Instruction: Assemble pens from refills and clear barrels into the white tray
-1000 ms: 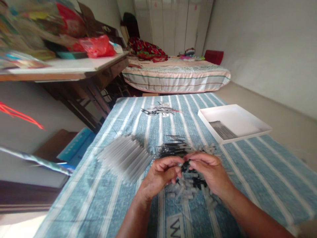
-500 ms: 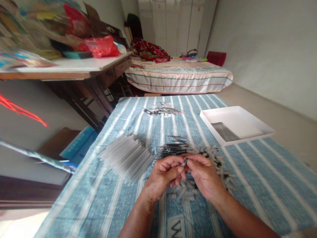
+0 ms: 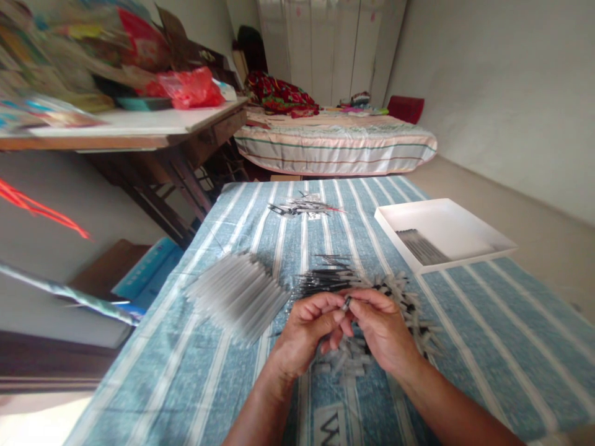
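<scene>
The left hand [image 3: 309,328] and right hand [image 3: 383,328] meet over the striped cloth [image 3: 186,371], their fingertips holding 1 small black and clear piece [image 3: 346,303] between them. Under and around the right hand lies a loose pile of short clear and black pieces [image 3: 418,316]. Just beyond the hands are thin black sticks [image 3: 325,279]; to the left, a stack of pale tubes [image 3: 239,297]. Farther out sit 1 loose bunch of thin items [image 3: 304,205] and 1 white open box [image 3: 469,229] with a row of grey sticks [image 3: 422,246] inside.

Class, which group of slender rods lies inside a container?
The small grey row inside the shallow white box; the pale tubes, black rods and far pile lie on striped cloth.
</scene>
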A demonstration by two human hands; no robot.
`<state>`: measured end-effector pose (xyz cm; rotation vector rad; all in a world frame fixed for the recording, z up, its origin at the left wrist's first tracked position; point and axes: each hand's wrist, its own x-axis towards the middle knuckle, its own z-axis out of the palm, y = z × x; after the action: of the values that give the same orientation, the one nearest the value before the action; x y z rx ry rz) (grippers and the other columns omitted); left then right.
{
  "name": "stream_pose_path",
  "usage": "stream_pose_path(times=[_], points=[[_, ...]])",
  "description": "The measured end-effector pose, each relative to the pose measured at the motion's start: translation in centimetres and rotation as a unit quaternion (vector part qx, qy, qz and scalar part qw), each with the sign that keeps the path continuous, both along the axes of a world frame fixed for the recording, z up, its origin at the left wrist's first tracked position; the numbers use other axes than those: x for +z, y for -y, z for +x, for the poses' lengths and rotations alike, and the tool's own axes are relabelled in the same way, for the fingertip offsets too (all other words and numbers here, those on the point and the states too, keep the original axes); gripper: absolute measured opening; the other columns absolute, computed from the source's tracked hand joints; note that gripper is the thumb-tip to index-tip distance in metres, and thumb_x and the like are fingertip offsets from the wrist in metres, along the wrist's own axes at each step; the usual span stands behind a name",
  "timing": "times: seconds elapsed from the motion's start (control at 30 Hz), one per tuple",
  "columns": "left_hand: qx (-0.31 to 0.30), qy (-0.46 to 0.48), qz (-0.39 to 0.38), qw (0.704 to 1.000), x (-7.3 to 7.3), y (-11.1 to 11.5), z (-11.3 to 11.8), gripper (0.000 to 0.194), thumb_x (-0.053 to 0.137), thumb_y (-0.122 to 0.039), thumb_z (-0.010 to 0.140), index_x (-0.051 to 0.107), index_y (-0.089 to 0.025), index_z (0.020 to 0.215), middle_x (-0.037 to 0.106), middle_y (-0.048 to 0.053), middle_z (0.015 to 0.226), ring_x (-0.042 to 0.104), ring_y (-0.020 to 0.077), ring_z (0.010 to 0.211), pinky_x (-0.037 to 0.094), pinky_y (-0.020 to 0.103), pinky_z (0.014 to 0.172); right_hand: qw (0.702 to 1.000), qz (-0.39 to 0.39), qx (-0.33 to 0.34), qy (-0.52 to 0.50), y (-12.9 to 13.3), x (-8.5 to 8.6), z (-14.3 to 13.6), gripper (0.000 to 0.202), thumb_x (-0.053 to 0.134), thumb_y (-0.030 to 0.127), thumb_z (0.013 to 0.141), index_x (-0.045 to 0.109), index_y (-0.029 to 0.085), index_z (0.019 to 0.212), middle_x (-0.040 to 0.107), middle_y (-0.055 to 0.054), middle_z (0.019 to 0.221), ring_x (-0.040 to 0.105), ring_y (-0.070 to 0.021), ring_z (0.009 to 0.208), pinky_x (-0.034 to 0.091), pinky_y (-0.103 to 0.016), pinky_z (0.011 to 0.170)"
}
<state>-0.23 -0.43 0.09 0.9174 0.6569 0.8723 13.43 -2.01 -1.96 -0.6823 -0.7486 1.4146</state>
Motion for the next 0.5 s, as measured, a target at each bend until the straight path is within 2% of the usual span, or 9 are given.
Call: stream_pose_path(times=[0.2, 0.33, 0.43, 0.5], points=[[-0.006, 0.007, -0.012, 1.0, 0.1, 0.0, 0.0, 0.02, 0.069, -0.029, 0.075, 0.065, -0.012, 0.084, 0.065, 0.003, 0.06, 0.044, 0.0042, 0.037, 0.023, 0.015, 0.035, 1.0, 0.011, 0.016, -0.024, 0.1, 0.1, -0.2, 0.008, 0.072, 0.025, 0.073, 0.072, 0.023, 0.08, 0.07, -0.001, 0.081, 0.055, -0.01, 0.047, 0.046, -0.027, 0.047], [-0.008, -0.006, -0.008, 1.0, -0.1, -0.1, 0.0, 0.019, 0.068, -0.029, 0.076, 0.065, -0.011, 0.083, 0.066, 0.003, 0.061, 0.045, 0.0045, 0.038, 0.025, 0.015, 0.035, 1.0, 0.007, 0.014, -0.005, 0.1, -0.1, -0.2, 0.008, 0.071, 0.027, 0.074, 0.071, 0.021, 0.08, 0.069, 0.0, 0.074, 0.053, -0.0101, 0.046, 0.045, -0.027, 0.048], [-0.009, -0.013, -0.014, 1.0, -0.1, -0.1, -0.1, 0.02, 0.068, -0.029, 0.076, 0.064, -0.011, 0.083, 0.066, 0.003, 0.06, 0.045, 0.0046, 0.038, 0.025, 0.015, 0.035, 0.995, 0.03, 0.021, 0.091, 0.0, -0.1, 0.6, 0.011, 0.066, 0.029, 0.078, 0.068, 0.02, 0.082, 0.063, 0.002, 0.061, 0.054, -0.0111, 0.046, 0.046, -0.027, 0.05], [-0.01, -0.026, -0.014, 1.0, -0.1, -0.1, -0.1, 0.021, 0.069, -0.03, 0.075, 0.063, -0.012, 0.084, 0.067, 0.003, 0.06, 0.045, 0.0047, 0.038, 0.025, 0.015, 0.035, 0.974, 0.072, 0.02, 0.216, -0.3, 0.4, 1.7, 0.01, 0.063, 0.028, 0.08, 0.067, 0.018, 0.083, 0.062, 0.001, 0.06, 0.056, -0.0121, 0.051, 0.047, -0.026, 0.053]])
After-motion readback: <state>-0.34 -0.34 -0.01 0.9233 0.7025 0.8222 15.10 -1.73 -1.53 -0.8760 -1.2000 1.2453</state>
